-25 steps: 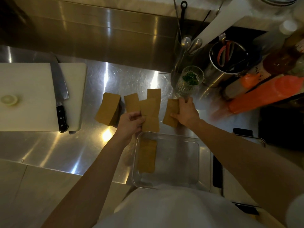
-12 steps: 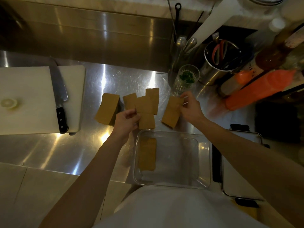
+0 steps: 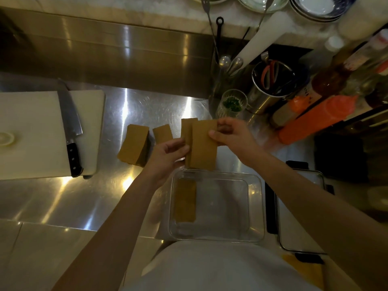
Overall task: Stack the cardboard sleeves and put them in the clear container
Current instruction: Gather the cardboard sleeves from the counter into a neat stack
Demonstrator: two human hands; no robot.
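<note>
My right hand (image 3: 233,139) pinches the top of a brown cardboard sleeve (image 3: 204,145) and lays it over the sleeves that my left hand (image 3: 168,158) holds, just above the far rim of the clear container (image 3: 255,208). One held sleeve (image 3: 187,129) sticks out behind the front one. Inside the container, a stack of sleeves (image 3: 184,201) lies along the left wall. On the steel counter to the left stand a thick pile of sleeves (image 3: 133,144) and a single sleeve (image 3: 162,133), partly hidden by my left hand.
A white cutting board (image 3: 29,133) with a black-handled knife (image 3: 72,131) lies at the left. A glass with greens (image 3: 232,102), a steel utensil pot (image 3: 270,85), bottles and an orange squeeze bottle (image 3: 319,116) crowd the back right. A lidded box (image 3: 300,211) sits right of the container.
My right hand lifted its sleeve off the counter and brought it left onto the sleeves in my left hand. The left hand has gathered its sleeves closer together.
</note>
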